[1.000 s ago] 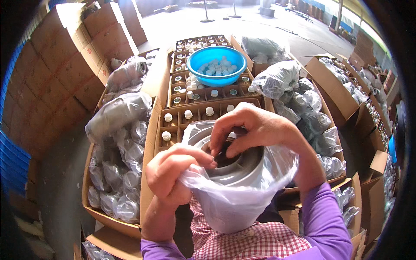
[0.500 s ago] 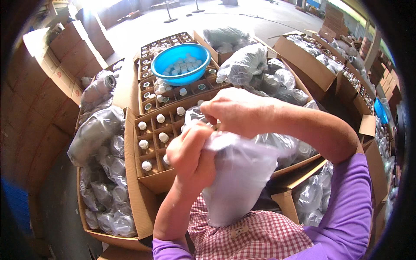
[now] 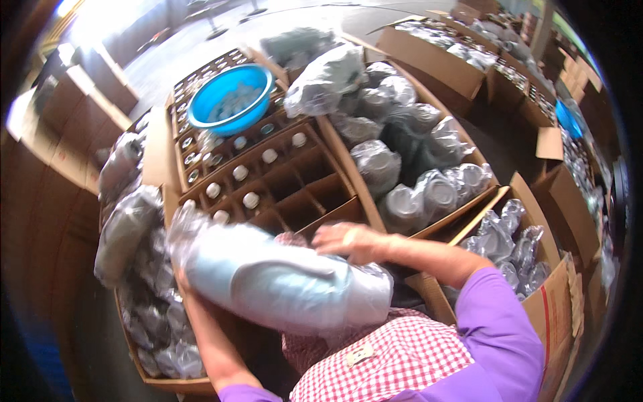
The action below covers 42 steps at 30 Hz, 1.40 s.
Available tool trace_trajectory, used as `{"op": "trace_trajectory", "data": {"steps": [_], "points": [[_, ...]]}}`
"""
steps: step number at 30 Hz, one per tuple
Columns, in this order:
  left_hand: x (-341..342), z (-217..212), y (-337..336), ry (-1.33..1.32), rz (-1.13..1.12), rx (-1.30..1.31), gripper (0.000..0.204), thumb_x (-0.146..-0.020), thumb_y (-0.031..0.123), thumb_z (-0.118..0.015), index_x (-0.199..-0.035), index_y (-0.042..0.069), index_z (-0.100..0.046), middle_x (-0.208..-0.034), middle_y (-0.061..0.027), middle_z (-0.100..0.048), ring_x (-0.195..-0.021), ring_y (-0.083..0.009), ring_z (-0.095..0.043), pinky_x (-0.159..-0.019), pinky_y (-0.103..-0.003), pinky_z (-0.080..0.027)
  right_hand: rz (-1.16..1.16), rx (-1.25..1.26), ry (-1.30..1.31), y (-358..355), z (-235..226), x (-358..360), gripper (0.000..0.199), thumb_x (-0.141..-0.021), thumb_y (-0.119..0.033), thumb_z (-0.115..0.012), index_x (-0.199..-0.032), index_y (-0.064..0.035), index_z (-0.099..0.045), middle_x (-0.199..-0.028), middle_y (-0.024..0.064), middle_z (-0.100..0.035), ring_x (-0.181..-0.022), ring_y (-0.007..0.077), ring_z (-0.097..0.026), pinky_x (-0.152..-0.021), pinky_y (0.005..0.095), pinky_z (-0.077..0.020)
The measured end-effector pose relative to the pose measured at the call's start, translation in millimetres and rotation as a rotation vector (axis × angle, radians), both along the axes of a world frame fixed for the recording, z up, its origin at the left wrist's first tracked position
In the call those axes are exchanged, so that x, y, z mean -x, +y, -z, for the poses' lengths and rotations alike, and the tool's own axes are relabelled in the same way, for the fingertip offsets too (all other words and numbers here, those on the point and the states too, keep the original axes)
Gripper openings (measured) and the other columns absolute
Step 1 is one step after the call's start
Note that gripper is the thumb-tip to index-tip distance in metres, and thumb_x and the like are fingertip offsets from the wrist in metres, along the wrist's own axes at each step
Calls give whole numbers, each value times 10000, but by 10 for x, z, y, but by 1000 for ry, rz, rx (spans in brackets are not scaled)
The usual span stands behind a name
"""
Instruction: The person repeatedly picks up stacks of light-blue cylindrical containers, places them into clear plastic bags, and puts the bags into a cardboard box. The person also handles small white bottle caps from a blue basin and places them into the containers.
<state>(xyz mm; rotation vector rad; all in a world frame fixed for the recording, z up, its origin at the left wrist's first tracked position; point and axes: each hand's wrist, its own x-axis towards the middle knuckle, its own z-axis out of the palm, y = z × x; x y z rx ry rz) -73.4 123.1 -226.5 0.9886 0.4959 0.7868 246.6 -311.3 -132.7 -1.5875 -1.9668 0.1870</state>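
Note:
A bulky pale-blue bundle in a clear plastic bag (image 3: 288, 285) lies tilted across my front, slightly blurred. My left hand (image 3: 182, 278) holds it at its left end; most of those fingers are hidden behind the plastic. Just above the bundle's right part is my right hand (image 3: 351, 242), fingers loosely bent and apart, with nothing visible in it. Beyond the bundle stands a divided carton (image 3: 315, 167) with white-capped bottles (image 3: 250, 199) in some of its cells.
A blue basin (image 3: 231, 100) of small white caps rests on another divided carton behind. Cartons of plastic-bagged items stand at the left (image 3: 154, 268), right (image 3: 429, 167) and lower right (image 3: 546, 268). More open boxes (image 3: 435, 63) line the far right, and stacked cartons (image 3: 53, 214) the far left.
My hands were together at the gathered neck of the upright bag. Now the bundle is tipped sideways, its neck toward the left, and my right hand is off the neck. The view has shifted right.

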Motion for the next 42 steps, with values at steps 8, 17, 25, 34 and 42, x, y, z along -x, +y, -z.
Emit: {"op": "trace_trajectory", "data": {"steps": [8, 17, 25, 34, 42], "points": [[-567, -496, -1950, -128, -8, 217, 636, -992, 522, -358, -1464, 101, -290, -1425, -152, -448, -1242, -297, -495, -1084, -455, -359, -48, -152, 553, 134, 408, 199, 309, -786, -185, -670, -1083, -111, -633, -1297, 140, -566, -1146, 329, -566, -950, 395, -481], [-1020, -1390, -1809, 74, 68, -52, 306, -921, 114, -560, -1204, -2, -563, -1099, -143, -655, -1006, -224, -638, -899, -343, -517, 638, -136, 962, -926, -267, -806, 347, -883, -198, -610, -1154, 16, -582, -1135, 148, -622, -1008, 306, -630, -810, 445, -535], [-1421, -1253, -1922, 256, 23, -4, 212, -981, 183, -516, -827, 52, -580, -710, -98, -657, -559, -184, -635, -498, -310, -540, 1420, -455, 823, -2469, -414, -2075, 356, -828, -143, -662, -1126, 34, -584, -1025, 133, -658, -873, 285, -664, -693, 413, -558], [-1295, -888, -2022, 408, 11, 76, 196, -969, 155, -531, -808, 53, -577, -680, -99, -661, -498, -183, -617, -467, -297, -527, 1572, -423, 919, -2469, 164, -2239, 284, -780, -23, -648, -1039, 75, -586, -789, 140, -679, -515, 266, -663, -374, 350, -526], [-1318, -824, -2031, 486, -82, 86, 177, -956, 164, -555, -807, 70, -567, -674, -93, -652, -494, -194, -618, -477, -303, -538, 1713, 41, 694, -2565, 612, -2730, 433, -788, -192, -704, -1126, 48, -582, -975, 140, -679, -774, 302, -668, -653, 417, -546]]}}
